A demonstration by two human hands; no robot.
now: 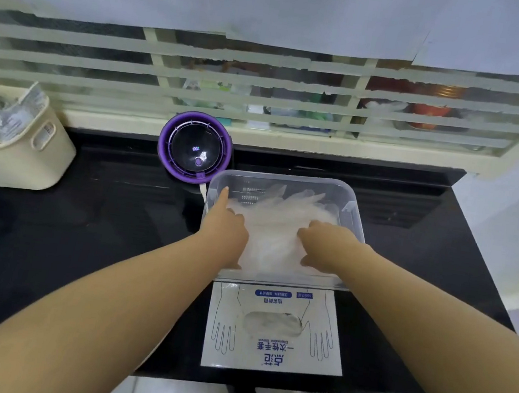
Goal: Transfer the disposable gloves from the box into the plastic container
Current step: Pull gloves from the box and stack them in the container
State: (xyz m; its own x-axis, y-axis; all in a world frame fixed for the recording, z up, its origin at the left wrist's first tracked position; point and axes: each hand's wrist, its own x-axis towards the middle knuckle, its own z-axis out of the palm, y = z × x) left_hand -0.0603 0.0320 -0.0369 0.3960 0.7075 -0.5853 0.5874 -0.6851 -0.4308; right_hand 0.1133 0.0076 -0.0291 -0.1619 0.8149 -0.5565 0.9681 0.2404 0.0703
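- A person's bare left hand and right hand reach into a clear plastic container at the centre of the frame, on a black countertop.
- A loose heap of translucent disposable gloves fills the container, the glove fingers fanning toward its far wall.
- The left hand sits at the container's left side, its index finger stretched straight along the inner wall. Its other fingers fold down into the heap, and it cannot be told whether they hold anything.
- The right hand lies on the right part of the heap, fingers bent down into the gloves and thumb tucked in beneath, closing on a wad of them.
- The white glove box lies flat just below the container, at lower centre. It shows hand outlines, blue print and an oval opening with more gloves showing through.
- A round purple-rimmed device with a dark domed top stands just above and left of the container.
- A cream storage basket holding plastic-wrapped items sits at the left edge of the frame.
- A window with pale horizontal slats runs across the upper half.
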